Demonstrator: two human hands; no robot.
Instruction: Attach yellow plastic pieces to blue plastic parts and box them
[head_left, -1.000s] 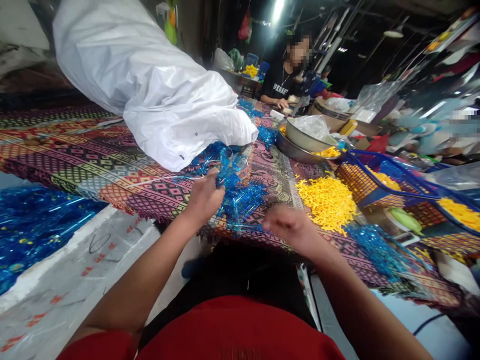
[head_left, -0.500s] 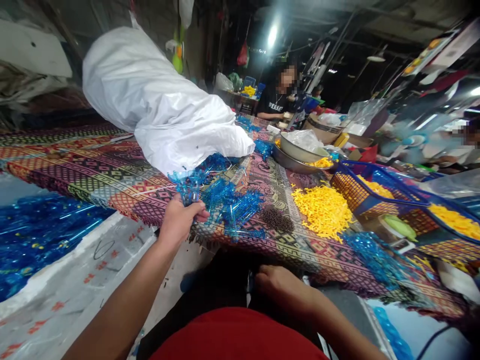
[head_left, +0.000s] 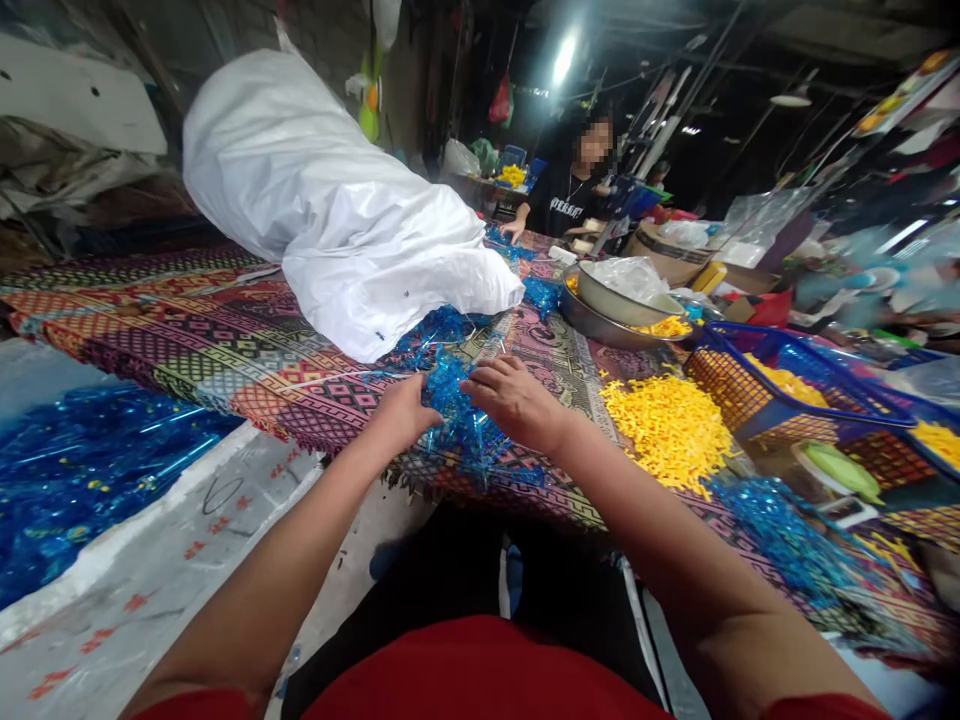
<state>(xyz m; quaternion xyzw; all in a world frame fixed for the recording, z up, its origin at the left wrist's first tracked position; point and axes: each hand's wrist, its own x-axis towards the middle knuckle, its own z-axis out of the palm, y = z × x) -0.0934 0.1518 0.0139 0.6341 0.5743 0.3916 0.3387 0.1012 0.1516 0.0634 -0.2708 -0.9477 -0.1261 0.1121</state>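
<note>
Clear blue plastic pieces point(head_left: 452, 392) lie in a heap on the patterned cloth near its front edge. My left hand point(head_left: 405, 412) is against the heap's left side, thumb and fingers apart, its fingertips partly hidden. From the right, my right hand point(head_left: 516, 402) reaches over the same heap with its fingers stretched and slightly bent, touching the pieces. Neither hand visibly grips a single piece. Just behind the heap, a large white sack point(head_left: 360, 230) lies on its side, with blue pieces at its mouth.
Right of the heap are a pile of small yellow pieces point(head_left: 667, 430), metal bowls point(head_left: 600, 320) and blue baskets point(head_left: 735, 375). More blue pieces point(head_left: 780, 530) lie at the right edge. A tub of blue pieces point(head_left: 97, 470) stands lower left. Across the table sits a person point(head_left: 566, 205).
My right hand has risen from my lap to the blue heap. My left hand has moved right, and the pieces it held are no longer distinct from the heap. The view has shifted slightly.
</note>
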